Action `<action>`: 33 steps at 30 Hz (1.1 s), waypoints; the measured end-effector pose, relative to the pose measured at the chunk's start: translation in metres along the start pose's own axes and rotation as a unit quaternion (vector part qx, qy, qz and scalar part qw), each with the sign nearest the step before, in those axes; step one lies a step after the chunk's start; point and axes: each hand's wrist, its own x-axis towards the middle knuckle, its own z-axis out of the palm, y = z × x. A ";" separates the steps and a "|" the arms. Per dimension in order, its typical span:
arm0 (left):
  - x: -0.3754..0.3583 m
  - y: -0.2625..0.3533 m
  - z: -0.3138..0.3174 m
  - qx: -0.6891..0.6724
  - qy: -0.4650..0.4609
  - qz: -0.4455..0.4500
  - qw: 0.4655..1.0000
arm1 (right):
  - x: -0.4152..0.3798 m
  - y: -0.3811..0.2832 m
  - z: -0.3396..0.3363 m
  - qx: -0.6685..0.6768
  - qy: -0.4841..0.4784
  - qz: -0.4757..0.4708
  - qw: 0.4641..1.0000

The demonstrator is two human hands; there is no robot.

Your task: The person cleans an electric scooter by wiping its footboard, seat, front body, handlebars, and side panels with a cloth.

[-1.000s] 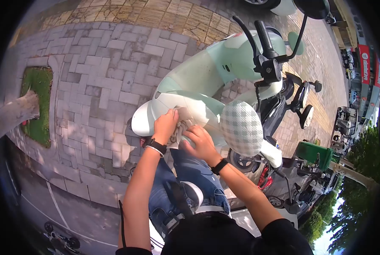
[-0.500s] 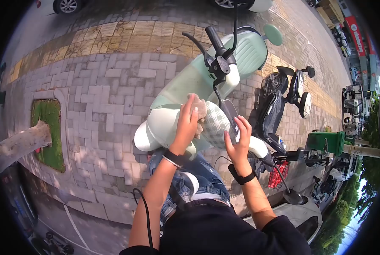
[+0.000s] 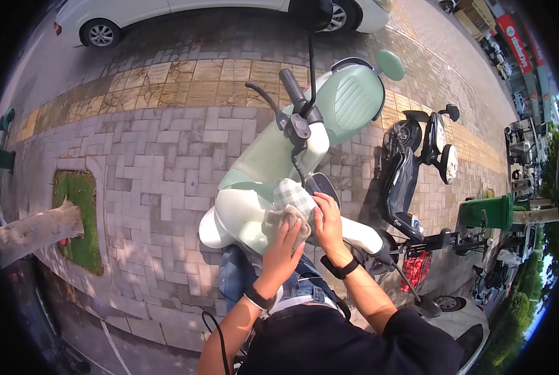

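A pale green and cream scooter stands in front of me, its handlebar and dark display beyond my hands. My left hand has its fingers pressed over a crumpled beige cloth at the cream front of the scooter. Just beyond it lies a grey-and-white checked cloth. My right hand is closed at the right edge of this checked cloth, fingertips bent onto it. The thumb side of the grip is partly hidden. Both hands are close together.
A dark scooter is parked to the right, near a green bin and a red basket. A white car stands at the far side. A tree trunk rises from a grass patch on the left.
My hands have come closer together and nearer my body. The beige cloth has moved towards me, and less of the checked cloth is spread out. The view has tilted up slightly.
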 end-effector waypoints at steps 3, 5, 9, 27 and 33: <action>-0.006 -0.009 0.005 0.046 0.003 0.009 0.999 | -0.001 0.004 0.002 -0.005 0.013 -0.006 1.000; -0.016 -0.035 0.028 0.058 0.013 0.029 0.998 | -0.003 0.003 0.002 -0.021 0.027 -0.016 0.999; -0.046 -0.072 0.059 0.233 -0.001 0.015 0.972 | -0.006 0.004 0.004 0.006 0.047 -0.012 0.999; -0.374 -0.173 0.168 0.045 -0.035 -0.531 0.845 | -0.181 0.014 -0.081 0.001 -0.161 -0.222 0.962; -0.454 -0.167 0.212 -0.028 -0.004 -0.560 0.828 | -0.229 0.084 -0.146 0.002 -0.288 -0.225 0.931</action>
